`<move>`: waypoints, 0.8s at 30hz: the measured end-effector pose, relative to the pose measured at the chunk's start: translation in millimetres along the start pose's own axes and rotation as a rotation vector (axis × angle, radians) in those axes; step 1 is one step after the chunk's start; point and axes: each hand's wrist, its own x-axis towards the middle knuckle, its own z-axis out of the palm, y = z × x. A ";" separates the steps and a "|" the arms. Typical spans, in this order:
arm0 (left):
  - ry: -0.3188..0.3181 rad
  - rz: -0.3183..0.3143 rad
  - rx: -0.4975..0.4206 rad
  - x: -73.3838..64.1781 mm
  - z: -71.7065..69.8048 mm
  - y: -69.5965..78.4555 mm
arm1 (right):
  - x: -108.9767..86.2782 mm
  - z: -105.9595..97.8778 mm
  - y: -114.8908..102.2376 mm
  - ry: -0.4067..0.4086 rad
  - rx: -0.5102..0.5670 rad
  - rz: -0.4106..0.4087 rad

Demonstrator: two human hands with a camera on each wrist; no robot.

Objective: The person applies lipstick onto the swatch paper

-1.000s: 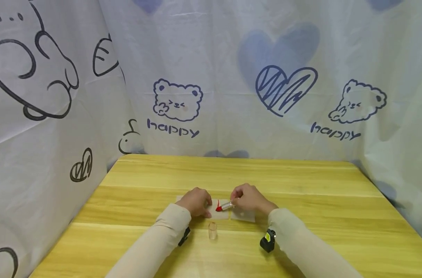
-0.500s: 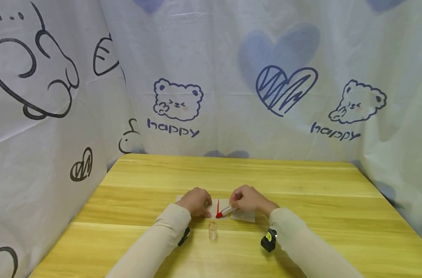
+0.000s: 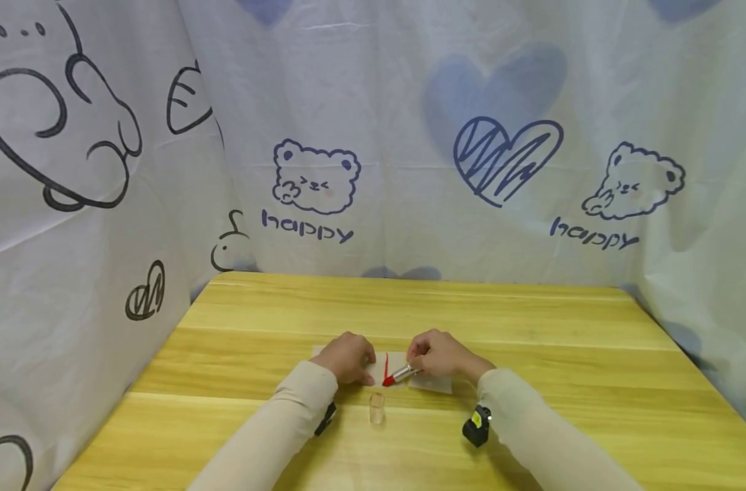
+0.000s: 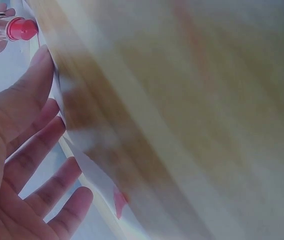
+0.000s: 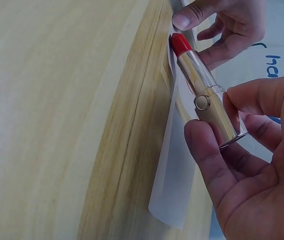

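Observation:
My right hand (image 3: 439,352) pinches an uncapped lipstick (image 5: 208,97) by its shiny gold-silver tube, between thumb and fingers. The red tip points left and meets, or nearly meets, the white paper (image 3: 399,359) near its front edge. A thin red line (image 3: 386,365) runs up the paper from that tip. On the paper's left part lies my left hand (image 3: 346,359), its fingers slightly bent and spread and its thumb towards the line. The left wrist view shows those spread fingers (image 4: 49,182) against the sheet, holding nothing. A clear cap (image 3: 377,409) stands just in front of the paper.
A second white paper piece (image 3: 431,382) lies under and beside my right hand, a narrow gap apart from the first. The wooden table (image 3: 520,320) reaches back to a white curtain (image 3: 404,232) with printed drawings. Another red mark (image 4: 119,201) shows in the left wrist view.
The lipstick tip has moved down the paper towards me, and the red line has grown longer behind it. In the last half second it has barely moved. My left hand has stayed in place.

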 end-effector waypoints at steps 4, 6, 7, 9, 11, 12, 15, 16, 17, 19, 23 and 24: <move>-0.003 -0.002 -0.002 0.4 0.9 -0.7 | -0.2 0.3 0.9 -0.005 0.008 -0.006; -0.003 -0.002 -0.003 0.8 1.5 -1.4 | -0.1 0.4 1.1 -0.008 0.009 -0.008; -0.002 -0.001 -0.004 1.1 1.8 -1.8 | -0.1 0.4 1.1 -0.010 0.010 -0.009; -0.001 0.000 -0.004 1.6 2.1 -2.4 | -0.1 0.2 0.9 -0.012 0.013 -0.014; 0.000 0.001 -0.001 2.4 2.0 -2.5 | 0.0 -0.7 0.0 -0.015 0.019 -0.016; 0.000 0.002 0.000 2.7 1.8 -2.6 | 0.0 -1.1 -0.5 -0.015 0.022 -0.016; -0.002 0.004 0.007 3.4 1.5 -2.6 | -0.7 -2.0 -1.5 -0.015 0.029 -0.022; -0.002 0.007 0.011 3.5 1.1 -2.3 | -0.7 -2.2 -1.4 -0.014 0.028 -0.023; -0.003 0.008 0.012 3.6 0.9 -2.0 | -0.8 -2.4 -1.3 -0.013 0.026 -0.025; -0.005 0.010 0.017 3.3 0.3 -1.4 | -1.0 -2.7 -0.8 -0.012 0.021 -0.029; -0.005 0.013 0.027 2.4 -0.5 -0.2 | -0.6 -3.8 0.4 -0.014 0.016 -0.034; -0.004 0.014 0.030 2.2 -0.7 -0.1 | -1.0 -4.3 0.2 -0.015 0.017 -0.038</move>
